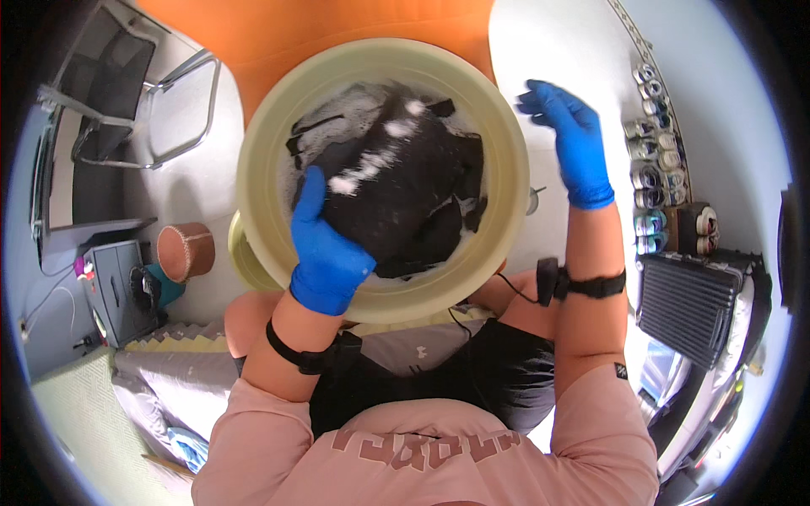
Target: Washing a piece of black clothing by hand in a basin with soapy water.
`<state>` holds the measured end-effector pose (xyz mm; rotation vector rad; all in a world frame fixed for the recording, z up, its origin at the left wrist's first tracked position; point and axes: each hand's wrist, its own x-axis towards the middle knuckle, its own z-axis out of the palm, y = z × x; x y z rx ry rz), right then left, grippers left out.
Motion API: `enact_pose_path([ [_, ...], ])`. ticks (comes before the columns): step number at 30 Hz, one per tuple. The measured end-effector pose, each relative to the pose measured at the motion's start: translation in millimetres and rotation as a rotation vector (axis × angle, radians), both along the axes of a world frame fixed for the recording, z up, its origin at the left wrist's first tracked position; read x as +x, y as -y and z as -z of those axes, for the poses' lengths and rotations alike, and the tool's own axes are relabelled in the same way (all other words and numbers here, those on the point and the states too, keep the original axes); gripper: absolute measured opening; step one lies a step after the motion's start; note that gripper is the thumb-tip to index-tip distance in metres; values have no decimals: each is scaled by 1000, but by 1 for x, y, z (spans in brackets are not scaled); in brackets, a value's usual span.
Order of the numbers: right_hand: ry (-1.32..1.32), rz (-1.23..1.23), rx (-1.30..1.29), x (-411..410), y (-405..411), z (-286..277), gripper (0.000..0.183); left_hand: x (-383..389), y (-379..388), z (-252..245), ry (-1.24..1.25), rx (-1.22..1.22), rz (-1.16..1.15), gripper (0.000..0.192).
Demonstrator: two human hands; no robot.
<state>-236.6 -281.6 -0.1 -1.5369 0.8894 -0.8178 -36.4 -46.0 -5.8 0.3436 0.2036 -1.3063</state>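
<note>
A wide pale yellow-green plastic basin (509, 190) stands in front of me, holding sudsy water (354, 104) and wet dark clothes. My left hand (329, 253), in a blue glove, grips the near left part of a black garment (392, 209); its thumb shows and its fingers are hidden by the fabric. Blurred white clumps (367, 171), foam or powder, run in a diagonal streak across the cloth. Outside the basin's right rim, my blue-gloved right hand (566, 126) is raised, its fingers loosely bent and slightly apart, with nothing seen in them.
Under the basin's far side is an orange surface (316, 25). Another yellow-green vessel (243, 253) shows at its lower left. A brown bin (186, 252) and a metal-framed chair (183, 107) stand left. Shoes (658, 139) and a black ribbed suitcase (690, 307) line the right wall.
</note>
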Motion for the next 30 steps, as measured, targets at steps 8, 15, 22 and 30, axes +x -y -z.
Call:
enact_pose_path([
  [8, 10, -398, 321, 67, -51, -5, 56, 7, -15, -33, 54, -72, 117, 58],
  [15, 92, -638, 522, 80, -51, 13, 41, 37, -24, -37, 92, 0, 178, 53],
  [22, 253, -598, 764, 83, -61, 16, 41, 58, -24, -30, 120, 47, 206, 45],
  [30, 317, -444, 1028, 86, -76, -22, 40, 72, -10, -39, 147, 46, 228, 40],
])
